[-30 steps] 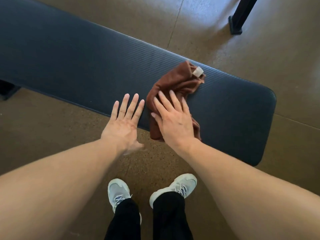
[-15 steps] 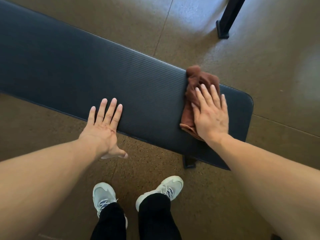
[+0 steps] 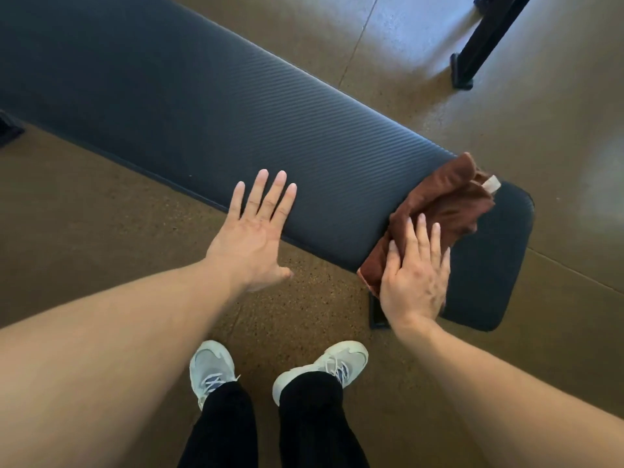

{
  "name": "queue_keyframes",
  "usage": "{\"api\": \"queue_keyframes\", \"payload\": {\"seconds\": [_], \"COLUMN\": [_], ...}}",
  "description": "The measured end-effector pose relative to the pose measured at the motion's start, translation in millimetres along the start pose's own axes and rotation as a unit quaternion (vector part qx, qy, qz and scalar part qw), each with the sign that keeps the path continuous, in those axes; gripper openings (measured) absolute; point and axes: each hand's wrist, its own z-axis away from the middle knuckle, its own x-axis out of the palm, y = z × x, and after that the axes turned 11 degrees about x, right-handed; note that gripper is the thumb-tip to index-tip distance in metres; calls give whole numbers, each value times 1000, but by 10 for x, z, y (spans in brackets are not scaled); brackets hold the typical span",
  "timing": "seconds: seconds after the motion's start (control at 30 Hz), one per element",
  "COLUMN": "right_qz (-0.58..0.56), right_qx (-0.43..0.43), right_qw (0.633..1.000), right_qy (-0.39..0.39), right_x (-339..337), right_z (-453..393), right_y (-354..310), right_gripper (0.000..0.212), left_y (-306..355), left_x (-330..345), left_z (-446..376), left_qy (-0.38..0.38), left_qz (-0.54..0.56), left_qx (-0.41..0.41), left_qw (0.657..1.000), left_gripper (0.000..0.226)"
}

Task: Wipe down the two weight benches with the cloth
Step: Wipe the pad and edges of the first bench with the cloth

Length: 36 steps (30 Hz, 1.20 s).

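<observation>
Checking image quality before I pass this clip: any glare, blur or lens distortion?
Head view: bright window glare washes the floor at upper right; the bench shows a soft sheen, ribbing sharp; both hands and the cloth are crisp; wide-angle stretch swells the forearms at the frame edges.

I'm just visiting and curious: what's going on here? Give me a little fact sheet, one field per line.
Activity: a person wiping a weight bench
Bench: dark ribbed pad, running diagonally across the view
Cloth: rust-brown, crumpled, lying near the pad's right end
Right hand: flat on the cloth, pressing it
Left hand: fingers straight, resting on the pad's near edge
Floor: brown, speckled
Feet: pale sneakers
Second bench: not identifiable in view
</observation>
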Motion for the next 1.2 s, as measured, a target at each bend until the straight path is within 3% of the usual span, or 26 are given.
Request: {"api": "queue_keyframes", "payload": {"seconds": [0.1, 0.23, 0.47, 0.67, 0.77, 0.87, 0.97, 1.1, 1.2], "right_qz": [43, 129, 224, 208, 191, 152, 156, 161, 120], "right_qx": [-125, -346, -489, -486, -455, -389, -369, -406, -401], "right_qw": [991, 926, 840, 845, 864, 894, 897, 886, 897], "right_qy": [-22, -76, -73, -80, -100, -162, -190, -156, -142], "right_x": [26, -53, 41, 206, 249, 242, 162, 137, 192], "right_z": [152, 11, -295, -161, -84, 64, 120, 101, 229], "right_y": [-250, -502, -1586, -2539, -2960, -3282, -3332, -3112, -2846], "right_gripper": [56, 59, 78, 79, 83, 88, 89, 84, 75], "left_y": [-22, -8, -351, -670, -768, -758, -721, -774, -749], "left_x": [181, 587, 1073, 1094, 1070, 953, 767, 598, 569], "left_z": [193, 647, 1173, 1383, 1520, 1640, 1640, 1564, 1447], "left_qy": [87, 95, 58, 87, 123, 111, 126, 180, 192], "left_qz": [17, 53, 148, 245, 212, 185, 206, 174, 193], "left_qx": [17, -4, -137, -227, -173, -135, -141, -85, -131], "left_qw": [996, 994, 978, 939, 954, 967, 960, 964, 953], "left_gripper": [115, 107, 107, 105, 95, 91, 90, 88, 91]}}
